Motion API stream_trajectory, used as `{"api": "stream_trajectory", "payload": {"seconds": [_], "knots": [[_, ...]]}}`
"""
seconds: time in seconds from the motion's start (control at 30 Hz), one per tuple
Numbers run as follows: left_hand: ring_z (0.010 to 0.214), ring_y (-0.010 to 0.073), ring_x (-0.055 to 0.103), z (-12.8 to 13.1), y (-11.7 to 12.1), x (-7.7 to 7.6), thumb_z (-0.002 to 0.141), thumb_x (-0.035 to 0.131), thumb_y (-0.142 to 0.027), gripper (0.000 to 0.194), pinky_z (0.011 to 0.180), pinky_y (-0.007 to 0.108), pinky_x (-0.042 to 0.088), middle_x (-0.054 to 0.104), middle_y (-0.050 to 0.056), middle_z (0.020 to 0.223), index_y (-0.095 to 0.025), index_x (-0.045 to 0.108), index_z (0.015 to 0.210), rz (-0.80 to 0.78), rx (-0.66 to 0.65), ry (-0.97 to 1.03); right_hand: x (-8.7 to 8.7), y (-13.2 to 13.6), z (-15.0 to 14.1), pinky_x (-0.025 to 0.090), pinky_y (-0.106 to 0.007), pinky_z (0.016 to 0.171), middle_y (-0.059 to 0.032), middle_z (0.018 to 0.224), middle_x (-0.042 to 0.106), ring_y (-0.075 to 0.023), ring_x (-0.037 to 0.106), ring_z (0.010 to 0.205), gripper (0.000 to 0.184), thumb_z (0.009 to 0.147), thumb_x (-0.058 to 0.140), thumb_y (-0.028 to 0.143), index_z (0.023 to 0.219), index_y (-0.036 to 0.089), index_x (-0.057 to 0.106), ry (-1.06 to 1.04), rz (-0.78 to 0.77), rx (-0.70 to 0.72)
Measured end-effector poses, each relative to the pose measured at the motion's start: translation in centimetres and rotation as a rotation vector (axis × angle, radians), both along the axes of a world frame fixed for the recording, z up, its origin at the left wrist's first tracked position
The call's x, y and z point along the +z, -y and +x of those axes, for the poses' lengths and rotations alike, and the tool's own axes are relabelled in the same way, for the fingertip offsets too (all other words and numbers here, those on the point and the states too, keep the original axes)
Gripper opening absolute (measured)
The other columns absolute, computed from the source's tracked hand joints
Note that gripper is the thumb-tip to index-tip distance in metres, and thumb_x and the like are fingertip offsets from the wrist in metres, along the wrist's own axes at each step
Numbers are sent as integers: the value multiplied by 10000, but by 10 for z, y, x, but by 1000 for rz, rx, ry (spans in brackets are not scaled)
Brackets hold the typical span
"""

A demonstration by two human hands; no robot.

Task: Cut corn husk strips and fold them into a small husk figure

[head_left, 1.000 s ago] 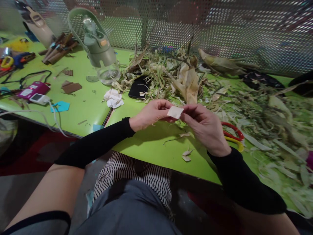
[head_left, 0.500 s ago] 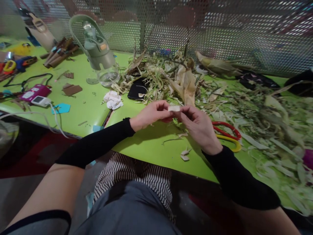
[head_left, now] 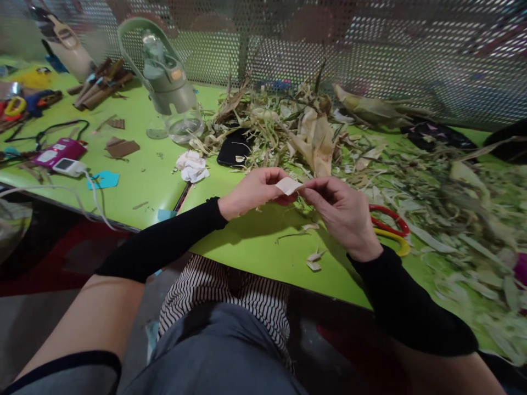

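Note:
A small pale piece of corn husk is stretched between my two hands above the green table. My left hand pinches its left end between thumb and fingers. At the other end, the fingertips of my right hand are closed on its right corner. Red and yellow handles of scissors lie just right of my right hand, partly hidden by it. Below the hands rest a few small husk scraps. Behind them spreads a heap of dry husks and shreds.
A dark phone lies partly under the heap, near a crumpled white tissue. A green-lidded bottle stands at back left. Further left are a magenta device with a white cable and brown rolls. Shredded husk covers the right side.
The husk piece has tilted, showing more of its flat face. My right hand has shifted slightly right, drawing out its right corner. My left hand has stayed almost in place.

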State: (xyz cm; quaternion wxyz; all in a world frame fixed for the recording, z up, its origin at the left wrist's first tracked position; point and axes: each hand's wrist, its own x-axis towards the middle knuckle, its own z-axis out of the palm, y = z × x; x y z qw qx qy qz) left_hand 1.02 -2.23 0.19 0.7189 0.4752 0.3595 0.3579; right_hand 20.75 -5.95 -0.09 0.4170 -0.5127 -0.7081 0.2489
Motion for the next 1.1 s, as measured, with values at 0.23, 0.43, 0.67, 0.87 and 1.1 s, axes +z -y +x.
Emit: {"api": "stream_trajectory", "payload": {"seconds": [0.23, 0.43, 0.67, 0.87, 1.1], "knots": [[647, 41, 676, 1, -1, 5, 903, 738, -79, 136, 703, 182, 566, 717, -5, 716, -105, 629, 826, 13, 30, -86, -2, 0, -4, 437, -270, 547, -18, 764, 721, -131, 572, 610, 208, 890, 733, 426, 897, 219, 736, -81, -38, -51], [583, 28, 621, 0, -2, 3, 934, 695, -89, 163, 644, 174, 522, 661, -33, 670, -120, 588, 814, 95, 44, -143, -1, -2, -5, 431, -256, 525, -1, 717, 679, -124, 538, 589, 270, 828, 794, 480, 850, 226, 708, -172, -104, -29], [724, 66, 674, -1, -4, -5, 829, 833, -162, 275, 776, 238, 552, 711, -8, 826, -132, 603, 977, 185, -14, -65, -2, -2, -3, 454, -262, 542, 4, 704, 668, -130, 554, 606, 253, 839, 809, 453, 826, 220, 713, -152, -127, -44], [762, 79, 682, -3, -6, -10, 861, 822, -258, 266, 800, 252, 554, 731, 26, 877, -110, 648, 996, 150, -59, -69, -1, -1, -4, 455, -275, 561, -5, 750, 686, -139, 559, 634, 210, 876, 773, 424, 869, 218, 729, -120, -136, -24], [709, 92, 626, -1, -1, -8, 904, 755, -231, 119, 737, 241, 511, 704, 11, 808, -149, 669, 904, 502, -15, -195, 1, 0, -4, 494, -287, 603, -5, 776, 715, -148, 609, 656, 131, 804, 820, 304, 864, 218, 742, -223, -204, -22]]}}
